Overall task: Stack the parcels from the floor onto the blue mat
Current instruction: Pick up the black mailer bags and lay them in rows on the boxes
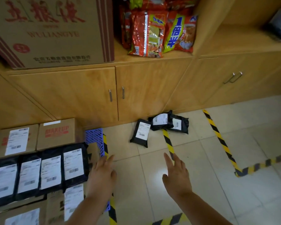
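Two hands, both empty, fingers straight and lightly spread, held above the tile floor [201, 159]: left hand [102, 176] beside the stack's right edge, right hand [177, 177] over bare tile.

Stack, at left: four black poly bags [39, 174], flat, glossy, each with one white label, laid side by side on cardboard boxes; two more boxes [36, 137] behind them, one printed in red. Blue mat [95, 135], plastic lattice, showing at the stack's far right corner.

Hazard tape [168, 143], yellow and black stripes, in lines across the floor.

Three black parcels [140, 133] still on the floor, soft and crumpled, white labels up, ahead of both hands and well apart from them, by the cabinet [71, 95] base; two overlap.

Wooden cabinet, metal handles. On its shelf: one large carton [52, 30], several red snack packs [159, 31].
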### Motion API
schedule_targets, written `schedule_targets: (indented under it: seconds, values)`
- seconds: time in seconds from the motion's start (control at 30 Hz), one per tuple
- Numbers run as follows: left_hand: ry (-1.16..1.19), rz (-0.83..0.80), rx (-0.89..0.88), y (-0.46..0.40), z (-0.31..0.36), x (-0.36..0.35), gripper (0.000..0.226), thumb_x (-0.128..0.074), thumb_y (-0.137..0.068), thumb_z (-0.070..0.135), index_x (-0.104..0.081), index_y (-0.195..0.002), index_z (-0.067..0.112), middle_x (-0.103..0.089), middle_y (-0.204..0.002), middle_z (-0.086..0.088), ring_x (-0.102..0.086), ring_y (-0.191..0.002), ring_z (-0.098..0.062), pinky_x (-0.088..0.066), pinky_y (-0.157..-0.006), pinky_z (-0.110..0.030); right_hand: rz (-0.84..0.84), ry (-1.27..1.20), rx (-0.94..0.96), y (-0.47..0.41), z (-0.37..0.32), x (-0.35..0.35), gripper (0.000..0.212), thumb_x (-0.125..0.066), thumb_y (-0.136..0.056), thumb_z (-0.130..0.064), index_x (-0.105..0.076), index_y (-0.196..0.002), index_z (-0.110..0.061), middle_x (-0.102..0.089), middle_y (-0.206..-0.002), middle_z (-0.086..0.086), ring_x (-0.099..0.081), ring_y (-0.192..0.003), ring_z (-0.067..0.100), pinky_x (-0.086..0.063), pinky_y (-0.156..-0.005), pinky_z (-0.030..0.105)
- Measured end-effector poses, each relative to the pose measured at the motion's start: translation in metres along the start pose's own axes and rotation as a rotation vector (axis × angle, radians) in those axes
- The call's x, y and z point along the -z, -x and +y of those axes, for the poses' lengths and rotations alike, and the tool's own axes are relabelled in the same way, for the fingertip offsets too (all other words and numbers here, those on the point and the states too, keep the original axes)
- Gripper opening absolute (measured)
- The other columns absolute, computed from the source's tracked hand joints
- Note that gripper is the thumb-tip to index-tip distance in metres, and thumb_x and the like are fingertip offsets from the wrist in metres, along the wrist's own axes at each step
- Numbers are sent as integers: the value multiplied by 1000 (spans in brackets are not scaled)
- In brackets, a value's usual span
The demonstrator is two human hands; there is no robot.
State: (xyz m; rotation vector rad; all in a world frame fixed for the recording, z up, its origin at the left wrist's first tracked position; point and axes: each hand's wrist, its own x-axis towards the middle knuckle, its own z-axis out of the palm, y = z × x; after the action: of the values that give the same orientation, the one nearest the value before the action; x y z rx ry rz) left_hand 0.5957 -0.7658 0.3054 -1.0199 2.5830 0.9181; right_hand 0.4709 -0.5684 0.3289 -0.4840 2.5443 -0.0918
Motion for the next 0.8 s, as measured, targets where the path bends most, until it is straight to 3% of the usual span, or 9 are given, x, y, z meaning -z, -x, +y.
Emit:
schedule_targets:
  seconds: [0.13,0.3,0.63,0.8]
  values:
    - [43,-41,4,0,60,-30,63,-45,-94,20,-17,-150,28,-17,-155,0,-34,-136,-20,-41,-104,-34,-14,-3,-27,-3,59,26,72,-45,-95,-22,0,-152,-29,-2,-158,4,-10,-145,24,-21,-115,34]
    - [39,-9,-1,-19,97,-50,64,-45,-94,23,-15,-150,29,-17,-155,2,-36,-134,-20,-42,-101,-34,-30,11,-42,-30,89,35,71,-46,-96,-24,-2,-152,-28,-6,-158,4,-12,-145,24,-25,-114,35]
    - [16,-72,56,-124,106,-79,60,-47,-93,20,-23,-148,28,-25,-152,1,-37,-133,-19,-43,-100,-36,-119,-36,-12,-138,84,17,69,-46,-95,-23,-7,-152,-26,-12,-157,3,-17,-143,22,-26,-113,33]
    - [55,-129,126,-187,97,-105,62,-48,-93,19,-21,-148,24,-26,-150,-1,-48,-123,-23,-49,-91,-37,-208,-7,-42,-206,87,-13,68,-46,-92,-26,-12,-151,-24,-21,-154,3,-22,-141,23,-24,-113,36]
